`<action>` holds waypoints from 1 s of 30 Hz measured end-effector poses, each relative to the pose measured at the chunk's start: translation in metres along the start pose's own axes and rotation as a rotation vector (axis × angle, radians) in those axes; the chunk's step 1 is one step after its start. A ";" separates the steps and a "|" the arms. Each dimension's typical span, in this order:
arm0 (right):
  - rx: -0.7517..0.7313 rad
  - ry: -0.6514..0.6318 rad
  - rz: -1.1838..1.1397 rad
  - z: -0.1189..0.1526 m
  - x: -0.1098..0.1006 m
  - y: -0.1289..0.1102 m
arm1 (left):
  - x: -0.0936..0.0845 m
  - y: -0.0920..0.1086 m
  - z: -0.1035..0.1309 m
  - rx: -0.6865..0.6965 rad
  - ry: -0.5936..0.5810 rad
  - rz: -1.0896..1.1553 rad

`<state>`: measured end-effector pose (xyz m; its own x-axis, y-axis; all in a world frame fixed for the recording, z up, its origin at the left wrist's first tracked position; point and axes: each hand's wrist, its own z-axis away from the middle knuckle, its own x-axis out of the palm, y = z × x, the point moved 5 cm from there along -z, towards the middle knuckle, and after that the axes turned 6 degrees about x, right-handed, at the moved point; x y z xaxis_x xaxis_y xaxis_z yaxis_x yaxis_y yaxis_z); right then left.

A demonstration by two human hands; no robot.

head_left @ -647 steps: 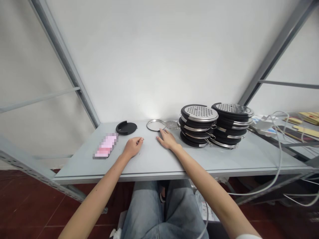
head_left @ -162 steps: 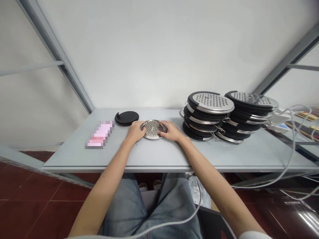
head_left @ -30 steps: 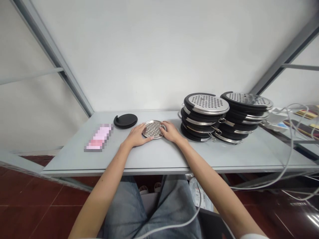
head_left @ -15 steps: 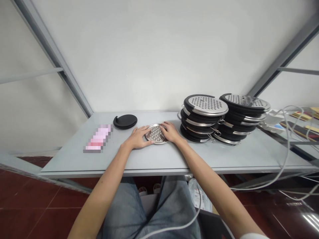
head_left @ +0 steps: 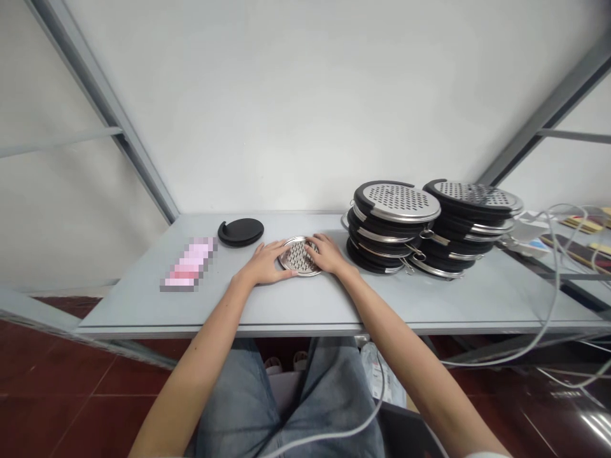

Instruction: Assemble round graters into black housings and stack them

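A round steel grater (head_left: 298, 259) with a raised-tooth face lies flat on the grey table in front of me. My left hand (head_left: 265, 264) grips its left rim, thumb along the near edge and fingers toward the far side. On the opposite rim is my right hand (head_left: 328, 254), its thumb resting over the toothed face and its fingers curved round the far right edge. Behind and to the left lies a black round holder (head_left: 242, 232) with a raised curved lip, touched by neither hand.
Two stacks of round graters in black holders, a nearer stack (head_left: 398, 203) and a farther stack (head_left: 472, 222), stand to the right. A blurred pink item (head_left: 189, 264) lies on the left. White cables (head_left: 548, 305) hang at the table's right end, below a metal frame post (head_left: 534, 127).
The right thumb has shifted slightly further over the grater's teeth. The grater and the left hand stay in place, and the view has moved only a little.
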<state>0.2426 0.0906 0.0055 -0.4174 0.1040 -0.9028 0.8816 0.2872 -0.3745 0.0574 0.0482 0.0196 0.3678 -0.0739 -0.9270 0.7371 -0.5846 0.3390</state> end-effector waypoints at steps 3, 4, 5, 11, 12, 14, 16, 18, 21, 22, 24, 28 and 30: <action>0.012 -0.013 0.023 0.001 -0.001 -0.001 | 0.000 0.000 0.000 -0.005 -0.005 0.000; 0.018 -0.016 0.031 0.002 -0.001 -0.001 | 0.001 -0.001 0.000 -0.008 -0.009 0.002; 0.024 -0.018 0.038 0.002 -0.001 -0.001 | 0.001 -0.001 0.000 -0.012 -0.016 0.006; 0.017 -0.024 0.027 0.003 -0.001 -0.002 | 0.003 -0.003 0.000 -0.033 -0.057 0.048; 0.017 -0.019 0.012 0.003 -0.002 -0.002 | 0.003 -0.003 0.000 -0.034 -0.063 0.049; 0.016 -0.009 -0.022 0.002 -0.003 -0.002 | 0.003 -0.003 0.000 -0.037 -0.071 0.046; 0.004 0.000 -0.052 0.001 -0.003 -0.001 | 0.003 -0.003 0.000 -0.039 -0.073 0.042; -0.005 0.005 -0.076 0.001 -0.003 -0.001 | 0.003 -0.003 0.000 -0.037 -0.072 0.043; -0.008 0.002 -0.106 0.000 -0.002 0.001 | 0.003 -0.002 0.000 -0.032 -0.072 0.045; -0.009 0.002 -0.114 0.000 -0.001 0.001 | 0.003 -0.002 0.000 -0.032 -0.074 0.045; -0.017 0.005 -0.123 0.000 -0.001 0.001 | 0.003 -0.002 0.000 -0.032 -0.076 0.042; -0.030 0.012 -0.142 0.001 -0.003 0.000 | 0.003 -0.003 0.000 -0.023 -0.078 0.032; -0.036 0.013 -0.157 0.001 -0.004 0.000 | 0.004 -0.003 0.000 -0.020 -0.082 0.028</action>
<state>0.2444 0.0895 0.0086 -0.5526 0.0671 -0.8307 0.7968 0.3349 -0.5030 0.0565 0.0501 0.0149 0.3419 -0.1563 -0.9266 0.7383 -0.5654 0.3678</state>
